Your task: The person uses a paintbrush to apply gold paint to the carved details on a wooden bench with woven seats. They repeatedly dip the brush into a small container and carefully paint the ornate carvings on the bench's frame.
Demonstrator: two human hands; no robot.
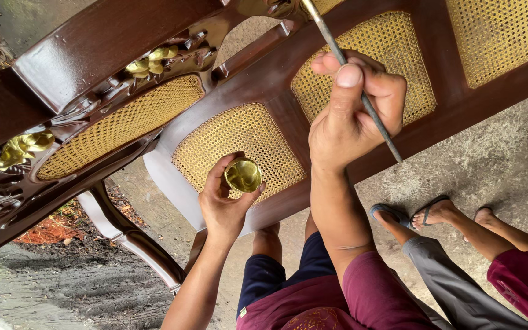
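Note:
My right hand (pixel 351 110) is raised and grips a thin paintbrush (pixel 362 101) whose tip reaches up to the carved top of a dark glossy wooden chair (pixel 264 79). My left hand (pixel 224 198) holds a small round cup of gold paint (pixel 243 175) lower down, in front of a woven cane panel (pixel 239 143). Gold-painted carved leaves (pixel 151 60) decorate the chair's rail, and more gold carving (pixel 22 148) shows at the left.
Several yellow cane panels (pixel 117 125) fill the frame. Another person's legs, one foot in a sandal (pixel 426 214), are at the lower right on the concrete floor (pixel 502 159). Dirt and debris (pixel 62 269) lie at the lower left.

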